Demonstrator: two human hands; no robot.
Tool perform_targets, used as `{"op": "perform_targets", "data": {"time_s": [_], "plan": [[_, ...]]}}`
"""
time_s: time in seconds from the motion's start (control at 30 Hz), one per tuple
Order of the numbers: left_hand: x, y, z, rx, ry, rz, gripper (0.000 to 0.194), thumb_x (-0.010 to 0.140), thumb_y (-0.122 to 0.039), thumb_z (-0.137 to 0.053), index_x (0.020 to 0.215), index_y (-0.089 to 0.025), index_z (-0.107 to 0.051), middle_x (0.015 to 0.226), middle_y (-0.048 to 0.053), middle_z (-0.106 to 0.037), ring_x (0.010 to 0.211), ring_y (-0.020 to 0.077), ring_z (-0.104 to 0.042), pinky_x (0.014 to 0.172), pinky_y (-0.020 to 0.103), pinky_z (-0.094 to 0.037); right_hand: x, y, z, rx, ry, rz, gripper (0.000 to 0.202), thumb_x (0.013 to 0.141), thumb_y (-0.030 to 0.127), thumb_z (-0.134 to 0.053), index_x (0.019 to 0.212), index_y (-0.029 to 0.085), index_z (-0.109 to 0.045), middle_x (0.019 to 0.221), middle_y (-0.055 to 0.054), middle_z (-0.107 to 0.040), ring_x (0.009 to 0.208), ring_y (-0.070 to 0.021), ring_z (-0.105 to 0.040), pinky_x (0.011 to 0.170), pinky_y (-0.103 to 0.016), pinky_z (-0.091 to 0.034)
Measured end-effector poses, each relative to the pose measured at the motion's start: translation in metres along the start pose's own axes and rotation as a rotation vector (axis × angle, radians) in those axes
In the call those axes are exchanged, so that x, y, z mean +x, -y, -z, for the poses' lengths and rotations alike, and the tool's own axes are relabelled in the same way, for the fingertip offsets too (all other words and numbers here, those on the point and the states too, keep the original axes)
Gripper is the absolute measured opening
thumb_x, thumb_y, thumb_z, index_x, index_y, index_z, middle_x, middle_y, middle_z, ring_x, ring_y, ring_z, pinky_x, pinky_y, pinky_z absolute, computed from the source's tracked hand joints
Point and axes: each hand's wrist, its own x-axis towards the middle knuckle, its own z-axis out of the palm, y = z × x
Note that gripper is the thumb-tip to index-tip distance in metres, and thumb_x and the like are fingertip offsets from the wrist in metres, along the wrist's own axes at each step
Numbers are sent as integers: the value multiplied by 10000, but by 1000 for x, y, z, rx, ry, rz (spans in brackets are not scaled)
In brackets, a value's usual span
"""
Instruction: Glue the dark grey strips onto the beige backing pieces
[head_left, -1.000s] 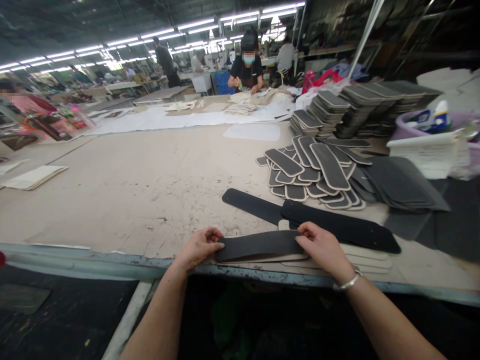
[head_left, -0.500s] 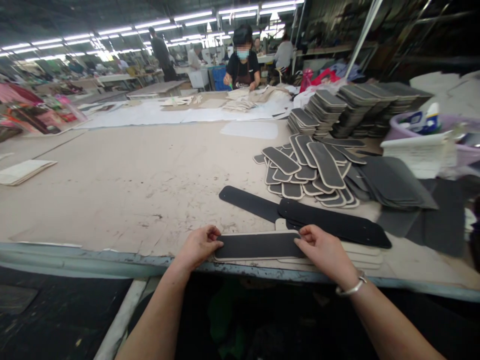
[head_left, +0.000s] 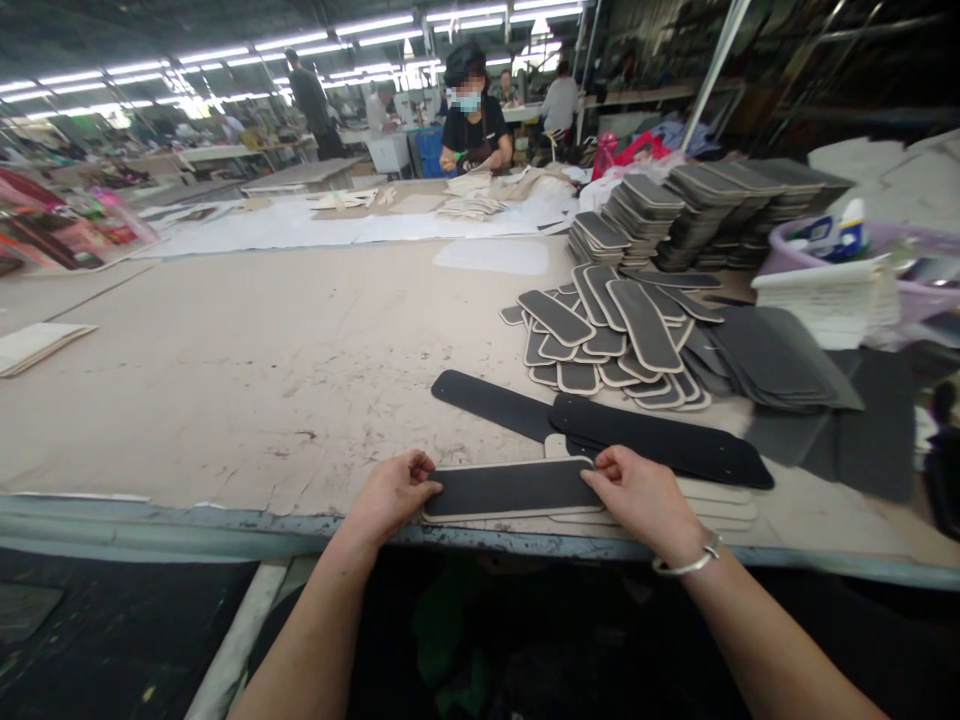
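A long dark grey panel with a cream border point(head_left: 510, 488) lies flat along the front edge of the table. My left hand point(head_left: 395, 495) pinches its left end between thumb and fingers. At the opposite end, my right hand point(head_left: 634, 498) grips the upper right corner in the same way, a silver bracelet on the wrist. Cream strips point(head_left: 720, 508) lie partly under my right hand. Just behind the panel are black rounded strips point(head_left: 660, 438), with a single black strip point(head_left: 491, 403) angled off to their left.
A loose heap of cream-edged grey pieces point(head_left: 592, 330) lies to the right, with tall stacks point(head_left: 637, 215) behind. Dark sheets point(head_left: 780, 360) and a purple basin point(head_left: 799, 240) stand further right. Folded cream pieces point(head_left: 41, 347) lie at left. A masked co-worker point(head_left: 472, 125) works across the table.
The whole view has shifted slightly, so things appear a little further left. Both hands keep hold of the panel, which stays in place on the table.
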Motion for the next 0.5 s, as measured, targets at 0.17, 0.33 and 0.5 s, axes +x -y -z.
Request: {"op": "perform_targets", "data": {"time_s": [0.17,0.33,0.5], "plan": [[-5,-2,0,-64,-16,6,222,619,-264,-663,814,-184,-592,697,-5,-603,640,134,-556,558,223,-384,1,-5,0,-35,40,0,228,699,454,-550,752,233,-566,669,15,-645,632,-175,-607,560,-280,-408],[-6,3,5,-56,-28,51,305,577,-292,-719,829,-175,-593,663,-17,-605,591,120,-543,523,215,-364,7,-15,-7,-15,-3,36,278,642,512,-591,722,248,-562,652,-8,-645,603,-227,-615,519,-321,-418],[-7,23,8,-230,31,31,234,695,-295,-606,888,-166,-570,646,-17,-577,563,102,-540,518,204,-379,7,-15,-6,-19,10,25,243,655,487,-604,691,252,-553,641,-38,-645,573,-230,-606,504,-338,-419]]}}
